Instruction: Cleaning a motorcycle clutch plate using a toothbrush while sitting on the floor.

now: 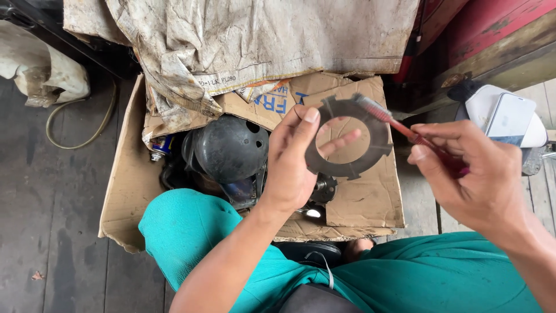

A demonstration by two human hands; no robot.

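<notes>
Two hands busy: left hand (pixel 289 168) pinches the notched metal ring (pixel 349 138) above the cardboard box (pixel 370 197); right hand (pixel 480 174) grips a red toothbrush (pixel 399 124). Hard scrubbing could knock the ring loose.

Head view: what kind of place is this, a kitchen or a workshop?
Probably a repair workshop. The left hand holds a toothed metal ring that the right hand scrubs with a red brush, above a cardboard box of greasy dark machine parts on a grimy plank floor.
</notes>
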